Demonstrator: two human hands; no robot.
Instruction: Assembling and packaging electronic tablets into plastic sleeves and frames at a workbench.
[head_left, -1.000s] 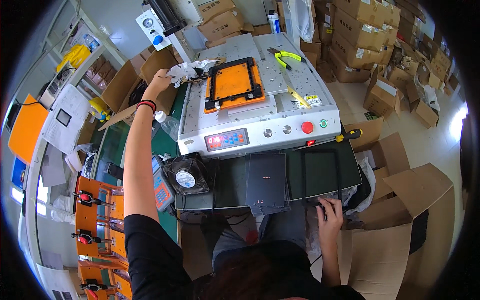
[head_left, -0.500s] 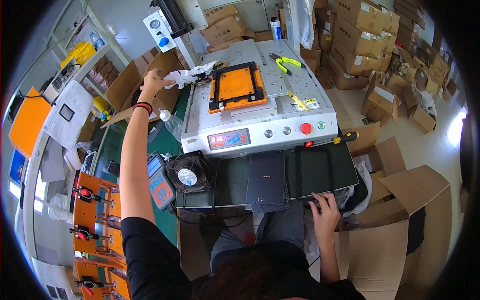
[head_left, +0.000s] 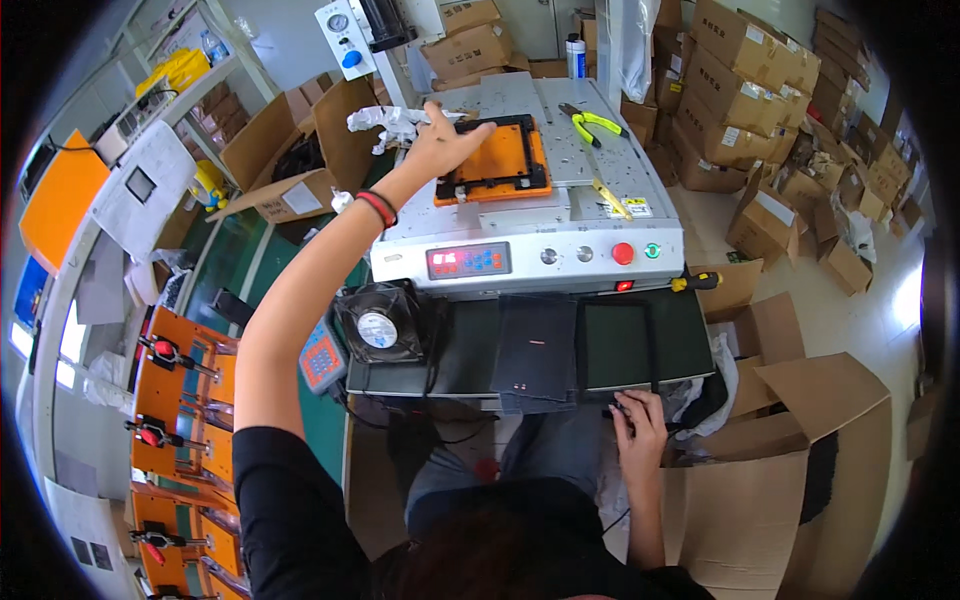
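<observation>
My left hand [head_left: 447,150] reaches over the left side of an orange fixture plate [head_left: 505,152] on the white machine. Its fingers are spread and nothing shows in them. A black frame [head_left: 526,184] lies on that plate. Crumpled white material [head_left: 385,122] sits just beyond the hand. At the bench's near edge, the curled fingers of my right hand [head_left: 642,425] grip the near side of a thin rectangular black frame [head_left: 654,345]; the fingertips partly hide the grip. Left of this frame lies a stack of flat black panels [head_left: 536,350].
A small fan [head_left: 380,325] and a blue keypad device [head_left: 322,360] stand left on the bench. Pliers [head_left: 595,125], a yellow cutter [head_left: 612,200] and a bottle lie or stand on the machine. A screwdriver [head_left: 698,282] juts from its right side. Open cartons [head_left: 745,500] crowd the right.
My left hand has moved right, from beside the crumpled white material to over the orange plate. The thin black frame has shifted slightly left, close to the black panels, along with my right hand.
</observation>
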